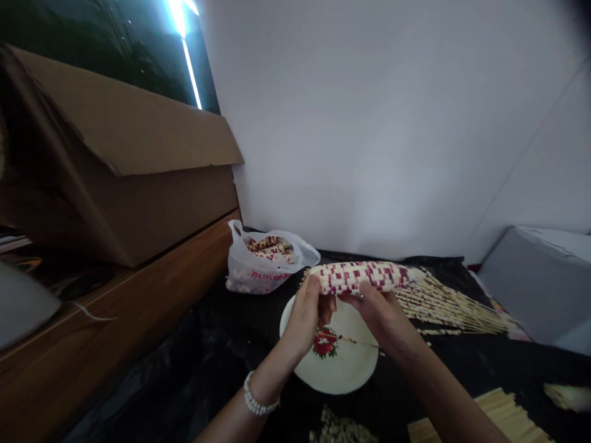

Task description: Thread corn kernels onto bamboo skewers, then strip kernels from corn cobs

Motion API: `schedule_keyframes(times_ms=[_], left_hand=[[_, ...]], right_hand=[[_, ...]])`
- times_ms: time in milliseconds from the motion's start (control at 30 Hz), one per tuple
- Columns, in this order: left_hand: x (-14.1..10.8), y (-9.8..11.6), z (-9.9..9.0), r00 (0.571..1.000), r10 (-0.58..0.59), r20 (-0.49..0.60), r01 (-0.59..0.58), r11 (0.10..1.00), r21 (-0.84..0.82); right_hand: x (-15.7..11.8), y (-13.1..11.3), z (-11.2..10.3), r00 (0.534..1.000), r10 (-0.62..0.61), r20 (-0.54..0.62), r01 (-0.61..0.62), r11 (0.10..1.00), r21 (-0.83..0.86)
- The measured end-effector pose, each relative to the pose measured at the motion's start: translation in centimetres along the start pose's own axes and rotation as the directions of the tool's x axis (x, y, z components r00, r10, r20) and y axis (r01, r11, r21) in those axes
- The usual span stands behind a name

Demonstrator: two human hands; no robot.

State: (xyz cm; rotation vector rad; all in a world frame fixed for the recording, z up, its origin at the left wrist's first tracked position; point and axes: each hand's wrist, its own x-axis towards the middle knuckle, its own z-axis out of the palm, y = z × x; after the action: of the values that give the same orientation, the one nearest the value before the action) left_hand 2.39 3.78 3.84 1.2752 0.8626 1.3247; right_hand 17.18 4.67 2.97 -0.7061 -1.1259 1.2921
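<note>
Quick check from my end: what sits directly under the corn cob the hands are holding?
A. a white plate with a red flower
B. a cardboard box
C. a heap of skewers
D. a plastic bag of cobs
A: both the left hand and the right hand hold the corn cob above the white plate, whose red flower print shows between the wrists.

Loose kernels (339, 431) and stick bundle (503, 421) run off the bottom edge

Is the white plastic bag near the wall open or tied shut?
Open. The bag has its mouth spread wide, and corn cobs show inside from above. Its handle stands loose, not knotted.
</note>
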Motion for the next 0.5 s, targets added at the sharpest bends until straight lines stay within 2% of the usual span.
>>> schedule_keyframes(times_ms=[133, 267, 367, 500], left_hand=[[-0.1, -0.4, 0.2, 0.994, 0.050, -0.100, -0.035, 0.989, 0.145], [-0.1, -0.4, 0.2, 0.980, 0.080, -0.180, -0.024, 0.956, 0.291], [0.3, -0.6, 0.1, 0.984, 0.043, -0.175, 0.013, 0.951, 0.308], [0.8, -0.9, 0.1, 0.990, 0.037, -0.133, -0.003, 0.969, 0.247]], right_hand=[[0.6, -0.5, 0.3, 0.997, -0.044, -0.061, 0.043, 0.999, -0.024], [1.0, -0.4, 0.4, 0.995, -0.004, -0.101, 0.008, 0.999, 0.039], [1.5, -0.4, 0.2, 0.994, 0.036, -0.104, -0.026, 0.996, 0.089], [2.4, -0.6, -0.2, 0.992, 0.097, -0.082, -0.087, 0.989, 0.122]])
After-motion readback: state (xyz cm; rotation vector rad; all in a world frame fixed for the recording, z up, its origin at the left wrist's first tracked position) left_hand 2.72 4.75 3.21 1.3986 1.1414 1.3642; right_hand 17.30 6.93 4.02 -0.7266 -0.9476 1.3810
